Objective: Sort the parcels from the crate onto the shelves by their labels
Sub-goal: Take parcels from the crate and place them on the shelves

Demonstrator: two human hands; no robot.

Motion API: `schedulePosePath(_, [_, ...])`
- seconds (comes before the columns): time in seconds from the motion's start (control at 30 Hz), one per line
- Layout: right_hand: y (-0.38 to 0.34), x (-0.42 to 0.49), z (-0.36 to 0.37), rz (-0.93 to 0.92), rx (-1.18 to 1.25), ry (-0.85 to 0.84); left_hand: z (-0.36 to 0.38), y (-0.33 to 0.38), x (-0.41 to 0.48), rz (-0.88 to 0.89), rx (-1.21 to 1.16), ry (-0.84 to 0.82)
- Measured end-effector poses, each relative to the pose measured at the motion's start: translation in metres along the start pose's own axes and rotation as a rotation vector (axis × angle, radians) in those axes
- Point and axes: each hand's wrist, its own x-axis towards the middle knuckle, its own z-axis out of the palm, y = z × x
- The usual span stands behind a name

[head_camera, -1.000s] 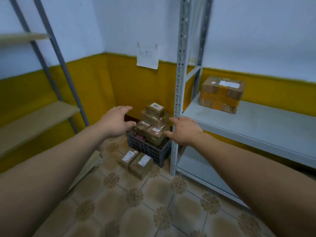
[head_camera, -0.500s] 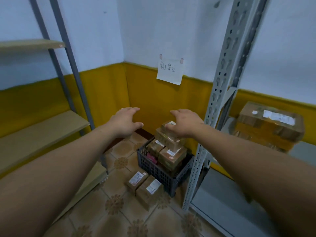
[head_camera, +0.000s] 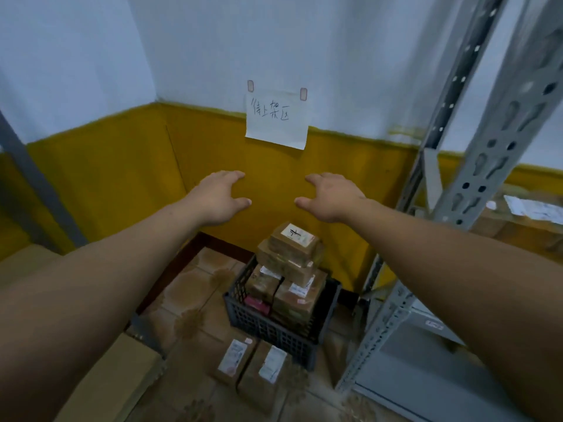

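Brown cardboard parcels (head_camera: 294,239) sit stacked in the dark slatted plastic crate (head_camera: 274,333) on the tiled floor in the corner, none lifted yet. The crate is nearer and more central than a second ago. Left hand (head_camera: 219,196) and right hand (head_camera: 332,197) hover above the stack, each grip apart and empty. Judgement: approach closing, pick of the top parcel likely next.

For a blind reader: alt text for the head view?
The person's left hand and right hand reach forward, open and empty, above a dark crate piled with cardboard parcels. Two more parcels lie on the tiled floor before it; a handwritten note hangs on the wall, a metal shelf rack stands right.
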Motion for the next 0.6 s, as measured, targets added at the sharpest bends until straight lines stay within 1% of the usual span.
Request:
schedulePosePath(0.13, [0.002,0.032,0.021,0.133,0.016,-0.072,0.006,-0.025,0.061,0.076,0.043,-0.102])
schedulePosePath(0.33, [0.036,0.088,0.047,0.296,0.063,-0.143,0.035,-0.034,0.148,0.107,-0.002,-0.212])
schedulePosePath(0.43, [0.058,0.130,0.076,0.359,0.125,-0.207,0.071,-0.041,0.188,0.051,-0.024,-0.287])
schedulePosePath(0.53, [0.074,0.173,0.114,0.367,0.157,-0.288,0.110,-0.051,0.229,-0.010,-0.005,-0.354])
schedulePosePath(0.6, [0.080,0.197,0.142,0.359,0.155,-0.342,0.135,-0.061,0.254,-0.064,-0.033,-0.420])
